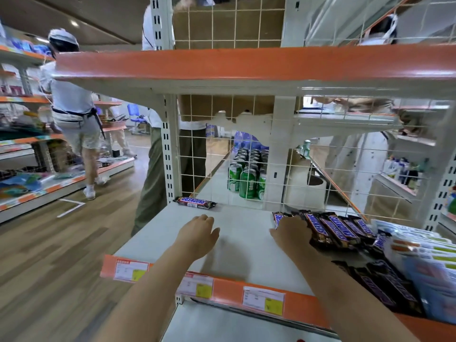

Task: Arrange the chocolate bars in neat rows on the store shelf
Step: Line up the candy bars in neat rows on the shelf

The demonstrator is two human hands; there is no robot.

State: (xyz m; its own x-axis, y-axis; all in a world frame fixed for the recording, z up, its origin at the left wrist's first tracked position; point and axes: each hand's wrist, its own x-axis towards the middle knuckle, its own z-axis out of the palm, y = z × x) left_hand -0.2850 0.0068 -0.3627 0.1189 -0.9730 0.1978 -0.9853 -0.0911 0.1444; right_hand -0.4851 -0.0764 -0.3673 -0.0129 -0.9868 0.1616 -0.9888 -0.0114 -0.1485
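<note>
Both arms are out over the white shelf (241, 245) here. The left hand (197, 234) hovers flat over the bare middle of the board, fingers straight and relaxed, holding nothing at all. At its twelve o'clock, just beyond the fingertips and against the wire mesh back (249, 154), lies a single chocolate bar (195, 203), flat, lying crosswise, on its own.

Over at three o'clock, the right hand (292, 232) is laid on the left end of the back pile of bars (338, 229), a loose fan of brown wrappers leaning one on another. The fingers curl down over the nearest bars; whether they truly pinch one I cannot tell, as the fingertips are hidden.

Down at five o'clock sits a second bunch, the front pile of bars (387, 290), lying lengthwise toward the orange shelf edge (229, 287) with its price labels. Just right of both piles, touching them, are pale blue packets (429, 262). Through the mesh at one o'clock stand green cans (244, 181). At nine o'clock, across the wooden floor, a person in a white shirt (71, 95) faces another rack.
</note>
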